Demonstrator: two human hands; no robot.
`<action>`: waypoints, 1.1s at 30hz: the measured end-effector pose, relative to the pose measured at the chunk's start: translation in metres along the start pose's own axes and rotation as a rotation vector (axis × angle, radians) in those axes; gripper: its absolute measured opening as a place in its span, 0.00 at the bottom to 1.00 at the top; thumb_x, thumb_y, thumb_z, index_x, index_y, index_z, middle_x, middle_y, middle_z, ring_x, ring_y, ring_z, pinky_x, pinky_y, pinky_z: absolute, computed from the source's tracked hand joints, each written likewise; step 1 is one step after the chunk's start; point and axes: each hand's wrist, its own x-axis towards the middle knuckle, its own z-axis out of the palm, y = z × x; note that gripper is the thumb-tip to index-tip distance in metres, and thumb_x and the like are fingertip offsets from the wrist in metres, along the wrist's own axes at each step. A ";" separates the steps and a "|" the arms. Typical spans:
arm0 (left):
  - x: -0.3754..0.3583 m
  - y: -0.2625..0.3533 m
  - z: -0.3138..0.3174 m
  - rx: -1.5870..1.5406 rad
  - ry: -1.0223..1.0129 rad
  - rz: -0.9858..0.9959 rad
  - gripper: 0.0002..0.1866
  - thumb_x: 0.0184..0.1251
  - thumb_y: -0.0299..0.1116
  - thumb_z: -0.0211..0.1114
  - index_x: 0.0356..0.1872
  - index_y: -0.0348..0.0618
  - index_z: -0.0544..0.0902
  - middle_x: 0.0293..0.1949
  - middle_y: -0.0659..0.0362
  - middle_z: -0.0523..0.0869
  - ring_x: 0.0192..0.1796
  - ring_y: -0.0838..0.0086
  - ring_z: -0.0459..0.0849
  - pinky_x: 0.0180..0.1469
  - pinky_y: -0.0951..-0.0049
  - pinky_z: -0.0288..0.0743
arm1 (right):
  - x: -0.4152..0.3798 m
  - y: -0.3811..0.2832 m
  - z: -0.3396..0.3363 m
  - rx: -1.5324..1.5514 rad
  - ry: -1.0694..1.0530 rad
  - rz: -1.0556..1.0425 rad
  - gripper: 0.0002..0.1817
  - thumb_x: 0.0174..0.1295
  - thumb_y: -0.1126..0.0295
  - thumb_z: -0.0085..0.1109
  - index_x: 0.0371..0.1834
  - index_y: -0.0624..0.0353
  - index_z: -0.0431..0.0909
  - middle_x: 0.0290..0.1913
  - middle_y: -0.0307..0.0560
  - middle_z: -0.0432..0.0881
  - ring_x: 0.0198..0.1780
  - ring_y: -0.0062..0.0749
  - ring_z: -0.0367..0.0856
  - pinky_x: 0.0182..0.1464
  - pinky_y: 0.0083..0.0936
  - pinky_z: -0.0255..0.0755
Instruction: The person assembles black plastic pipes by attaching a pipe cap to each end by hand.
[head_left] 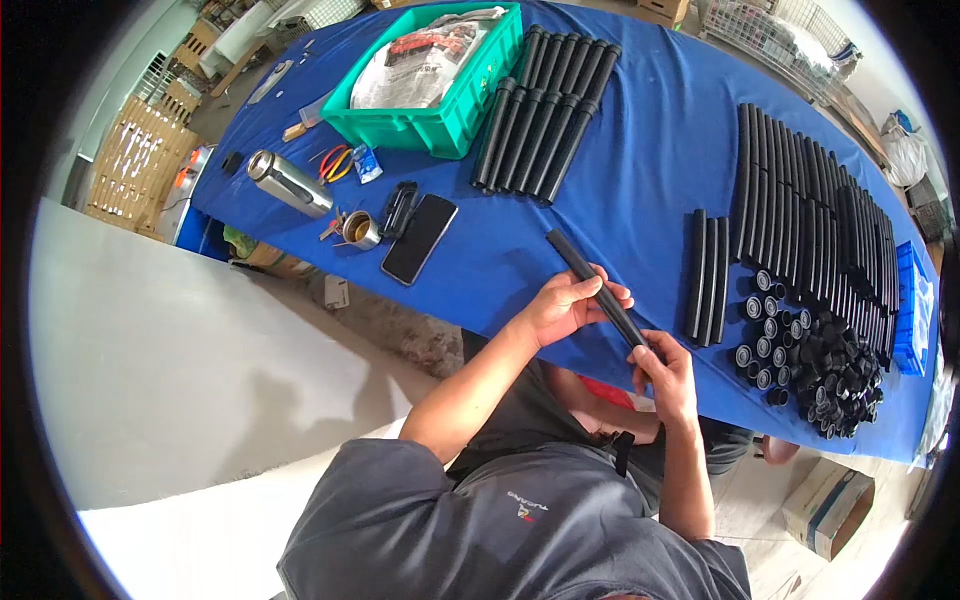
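A black tube (619, 316) slants between my two hands above the front of the blue-covered table. My left hand (565, 308) wraps round its middle, thumb on top. At the lower end, the fingers of my right hand (664, 372) close on the tube; that end is partly hidden by them. To the right of the hands lie a few loose black tubes (707, 280) side by side. Beside them spreads a heap of small black caps (840, 370), some with grey round faces turned up. Capped black tubes (545, 115) lie in rows beyond my hands.
Many black tubes (800, 200) lie in rows at the right, next to a blue bin (908, 310). A green crate (455, 125) holds newspaper. On the left are a phone (420, 240), a metal flask (290, 183), a cup (360, 230) and pliers (337, 163).
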 end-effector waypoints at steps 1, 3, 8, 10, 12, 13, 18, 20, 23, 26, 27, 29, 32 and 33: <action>0.001 0.000 0.001 0.011 0.010 -0.004 0.10 0.80 0.33 0.62 0.57 0.46 0.80 0.60 0.43 0.86 0.70 0.48 0.80 0.73 0.46 0.74 | 0.000 0.003 0.000 -0.141 0.033 -0.080 0.18 0.69 0.68 0.68 0.57 0.68 0.82 0.31 0.39 0.83 0.26 0.16 0.77 0.27 0.18 0.71; 0.001 0.000 0.002 0.011 0.022 -0.003 0.10 0.81 0.34 0.62 0.57 0.47 0.80 0.60 0.44 0.86 0.70 0.48 0.80 0.74 0.46 0.73 | 0.006 0.010 -0.001 -0.535 0.140 -0.449 0.18 0.69 0.69 0.68 0.57 0.68 0.82 0.29 0.38 0.82 0.25 0.16 0.77 0.27 0.19 0.72; 0.000 0.001 0.001 -0.029 0.004 0.015 0.10 0.81 0.34 0.61 0.57 0.48 0.81 0.60 0.44 0.86 0.71 0.49 0.80 0.75 0.47 0.72 | 0.001 0.007 0.008 -0.289 0.127 -0.230 0.17 0.67 0.70 0.69 0.55 0.69 0.83 0.28 0.41 0.82 0.26 0.20 0.78 0.29 0.22 0.73; 0.001 0.001 0.001 -0.040 -0.002 0.038 0.11 0.81 0.34 0.61 0.58 0.48 0.80 0.60 0.44 0.86 0.71 0.50 0.79 0.75 0.48 0.72 | 0.008 0.006 0.003 -0.365 0.105 -0.215 0.18 0.65 0.70 0.70 0.54 0.69 0.83 0.31 0.50 0.83 0.29 0.29 0.80 0.34 0.29 0.75; 0.003 0.001 0.000 -0.054 -0.004 0.064 0.12 0.81 0.34 0.61 0.59 0.48 0.80 0.61 0.44 0.86 0.71 0.50 0.79 0.75 0.48 0.72 | 0.015 0.008 0.001 -0.607 0.116 -0.414 0.18 0.65 0.70 0.71 0.55 0.69 0.83 0.32 0.53 0.82 0.30 0.33 0.81 0.36 0.32 0.75; 0.005 0.002 0.000 -0.060 -0.001 0.077 0.13 0.80 0.33 0.61 0.60 0.47 0.80 0.61 0.44 0.86 0.72 0.50 0.79 0.75 0.48 0.72 | 0.017 0.009 0.002 -0.665 0.125 -0.512 0.18 0.65 0.70 0.71 0.54 0.69 0.83 0.31 0.53 0.81 0.29 0.37 0.81 0.35 0.33 0.73; -0.003 0.011 0.010 0.141 0.150 0.122 0.14 0.79 0.34 0.63 0.61 0.43 0.80 0.56 0.47 0.88 0.66 0.54 0.83 0.71 0.51 0.76 | 0.020 0.018 0.000 -0.596 0.137 -0.541 0.17 0.66 0.69 0.70 0.53 0.68 0.84 0.32 0.54 0.82 0.30 0.44 0.81 0.36 0.35 0.74; -0.012 0.022 0.012 0.330 0.297 0.126 0.14 0.79 0.34 0.63 0.59 0.40 0.81 0.52 0.48 0.89 0.59 0.57 0.88 0.65 0.55 0.82 | 0.019 0.014 -0.003 -0.534 0.121 -0.501 0.17 0.65 0.69 0.71 0.53 0.68 0.84 0.33 0.55 0.83 0.32 0.45 0.83 0.37 0.35 0.75; -0.036 0.044 0.022 1.102 0.568 0.336 0.15 0.76 0.31 0.68 0.57 0.37 0.82 0.44 0.51 0.90 0.41 0.64 0.92 0.48 0.66 0.89 | 0.020 0.017 -0.005 -0.523 0.131 -0.550 0.18 0.65 0.69 0.71 0.53 0.69 0.84 0.36 0.58 0.85 0.36 0.49 0.86 0.40 0.35 0.77; -0.044 0.074 0.063 1.902 0.356 0.590 0.21 0.65 0.29 0.75 0.58 0.39 0.84 0.52 0.51 0.89 0.52 0.60 0.89 0.58 0.59 0.84 | 0.020 0.015 -0.008 -0.539 0.101 -0.621 0.19 0.65 0.67 0.71 0.53 0.69 0.84 0.36 0.58 0.84 0.36 0.51 0.85 0.41 0.36 0.77; -0.041 0.082 0.079 2.135 0.178 0.660 0.23 0.63 0.30 0.76 0.59 0.40 0.84 0.54 0.51 0.88 0.57 0.58 0.87 0.62 0.56 0.81 | 0.020 0.013 -0.009 -0.551 0.087 -0.637 0.19 0.65 0.66 0.71 0.53 0.69 0.84 0.36 0.58 0.84 0.36 0.51 0.85 0.41 0.36 0.77; -0.033 0.083 0.084 2.395 -0.117 0.657 0.29 0.54 0.33 0.80 0.60 0.44 0.85 0.62 0.52 0.84 0.70 0.54 0.77 0.74 0.48 0.69 | 0.020 0.009 -0.011 -0.556 0.049 -0.651 0.20 0.65 0.66 0.71 0.54 0.69 0.84 0.36 0.58 0.84 0.36 0.51 0.85 0.40 0.37 0.77; -0.025 0.077 0.085 2.519 -0.362 0.483 0.29 0.55 0.35 0.79 0.61 0.46 0.85 0.59 0.53 0.85 0.67 0.58 0.80 0.73 0.50 0.70 | 0.016 0.005 -0.013 -0.535 -0.017 -0.622 0.21 0.65 0.65 0.71 0.55 0.69 0.84 0.36 0.57 0.84 0.36 0.49 0.85 0.40 0.37 0.76; -0.022 0.075 0.082 2.485 -0.394 0.478 0.27 0.56 0.36 0.79 0.59 0.48 0.85 0.53 0.56 0.87 0.60 0.62 0.84 0.67 0.55 0.74 | 0.015 0.003 -0.014 -0.531 -0.032 -0.607 0.21 0.66 0.65 0.71 0.56 0.69 0.84 0.36 0.57 0.84 0.36 0.47 0.85 0.41 0.36 0.77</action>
